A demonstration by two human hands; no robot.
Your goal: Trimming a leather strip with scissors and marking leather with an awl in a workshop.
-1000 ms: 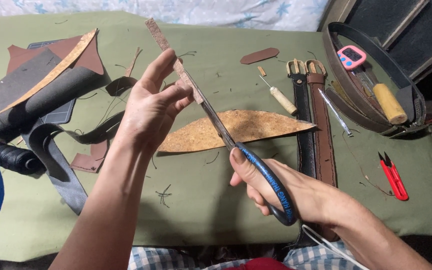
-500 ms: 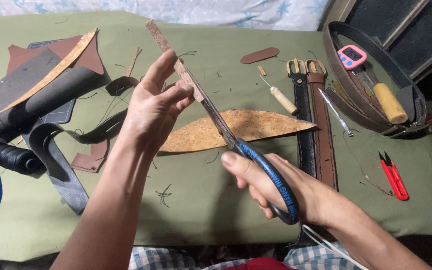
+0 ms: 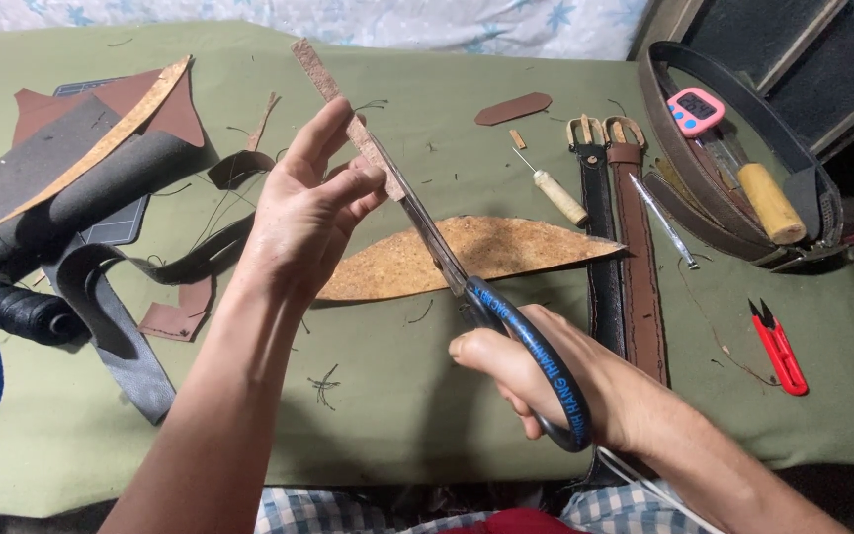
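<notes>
Head view, scissors [image 3: 506, 326], leather strip [image 3: 343, 104]

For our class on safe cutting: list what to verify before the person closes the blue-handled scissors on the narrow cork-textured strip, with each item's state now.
1. Narrow cork-textured strip pinched by left hand: ok.
2. Right hand gripping blue-handled scissors: ok.
3. Blades lie along the strip: ok.
4. Left fingertips clear of blades: not ok, right beside them.
5. Blades open or shut: cannot tell.
6. Green cloth-covered table bare beneath the cut: ok.
</notes>
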